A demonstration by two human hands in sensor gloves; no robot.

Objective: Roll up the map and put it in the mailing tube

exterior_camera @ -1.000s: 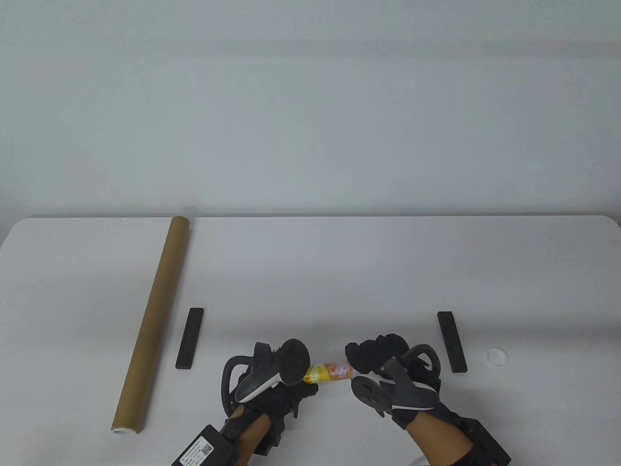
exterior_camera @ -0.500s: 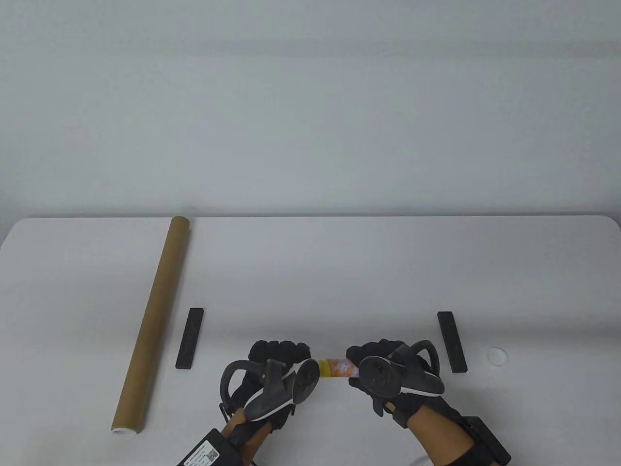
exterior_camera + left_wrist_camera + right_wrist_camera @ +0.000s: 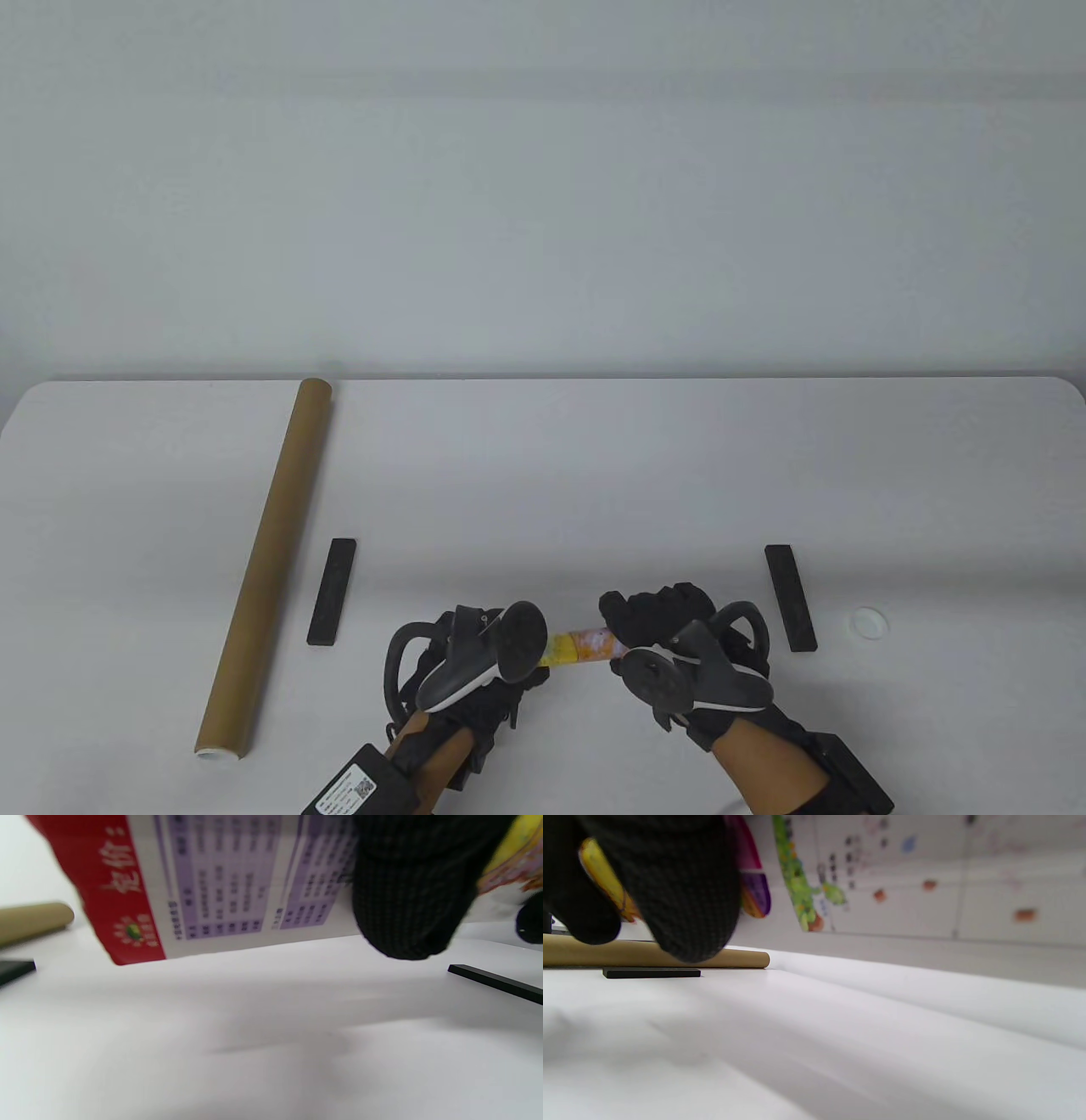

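Note:
The rolled map [image 3: 582,645] lies crosswise near the table's front edge; only a short yellow and pink stretch shows between my hands. My left hand [image 3: 509,689] grips its left part and my right hand [image 3: 653,613] grips its right part. In the left wrist view the map [image 3: 220,878] shows a red band and purple print, with a gloved finger [image 3: 411,895] curled over it. In the right wrist view the map [image 3: 882,874] runs along the top behind my gloved fingers [image 3: 683,887]. The brown mailing tube [image 3: 267,564] lies at the left, apart from both hands.
Two black bars lie on the white table, one [image 3: 331,592] beside the tube, one [image 3: 790,598] to the right of my right hand. A white round cap [image 3: 868,622] sits further right. The tube's near end [image 3: 219,751] has a white rim.
Both hands turned forward over the roll half a second ago, then turned back; the trackers tilt back up as before. The roll stays in the same spot. Nothing else moved.

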